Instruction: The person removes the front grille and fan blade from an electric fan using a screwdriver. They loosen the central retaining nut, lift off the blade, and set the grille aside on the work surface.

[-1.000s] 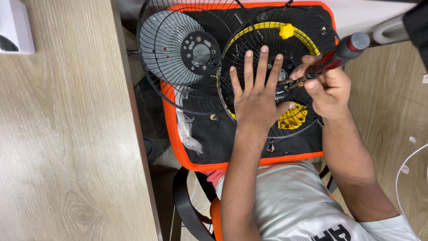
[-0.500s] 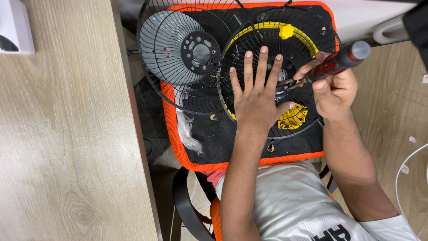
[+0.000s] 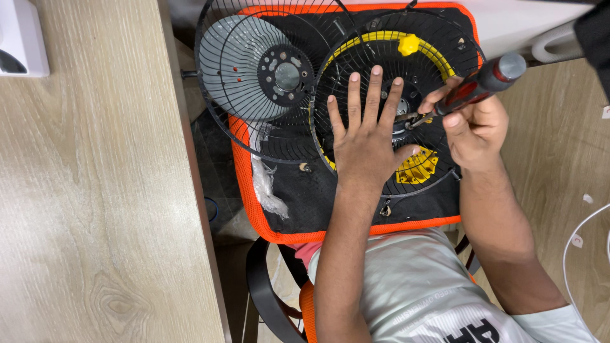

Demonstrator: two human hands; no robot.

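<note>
My left hand [image 3: 365, 136] lies flat, fingers spread, on a black wire fan guard [image 3: 438, 76] that has a yellow ring and a yellow knob [image 3: 408, 44]. My right hand [image 3: 473, 127] grips a red and black screwdriver [image 3: 480, 86], its tip angled down at the guard's hub just right of my left thumb. A second black wire guard [image 3: 219, 121] with a grey centre disc [image 3: 244, 67] overlaps it on the left. Both rest on a black pad with an orange border [image 3: 244, 174].
A light wooden table [image 3: 89, 203] fills the left side, with a white device [image 3: 22, 38] at its top corner. A white cable [image 3: 578, 235] runs over the wooden surface at right. Black straps [image 3: 260, 286] hang below the pad near my lap.
My right hand has shifted slightly with the screwdriver, its handle tilting a little higher. The left hand stays pressed on the guard.
</note>
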